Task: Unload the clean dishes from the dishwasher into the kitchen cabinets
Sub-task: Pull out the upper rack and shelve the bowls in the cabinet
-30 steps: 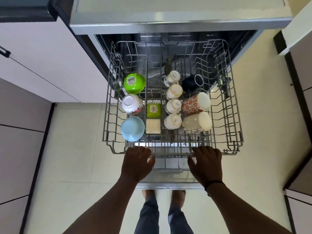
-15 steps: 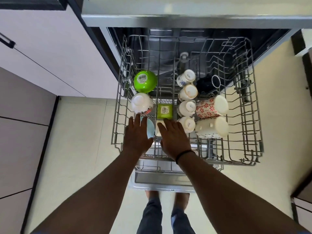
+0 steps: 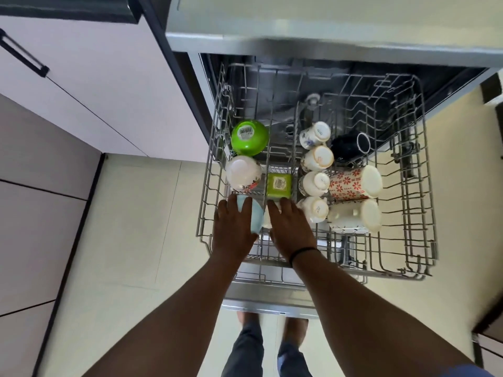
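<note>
We find the left hand (image 3: 236,225) laid over the light-blue bowl (image 3: 255,217) at the front left of the rack (image 3: 424,240), fingers spread across its upturned base; whether they have closed round it we cannot tell, as the hand hides the rim. The right hand (image 3: 292,229) covers the cream square dish (image 3: 268,219) just beside it, fingers extended and flat, with no curl visible.

Both pieces lie directly under their hands, so in our judgement the coming move is a lift upward and toward the person, the left hand serving the bowl and the right the dish.

Behind the hands stand the white bowl (image 3: 243,174) and green bowl (image 3: 250,137) on the left, and the green square dish (image 3: 279,185) in the middle lane (all inverted, labels up). To the right runs a file of four small cups (image 3: 315,183), then the red-patterned mug (image 3: 355,183), the cream mug (image 3: 355,216) and the dark mug (image 3: 351,146), lying on their sides with their bases toward the right.

The rack is drawn fully out; unloading appears barely begun.
</note>
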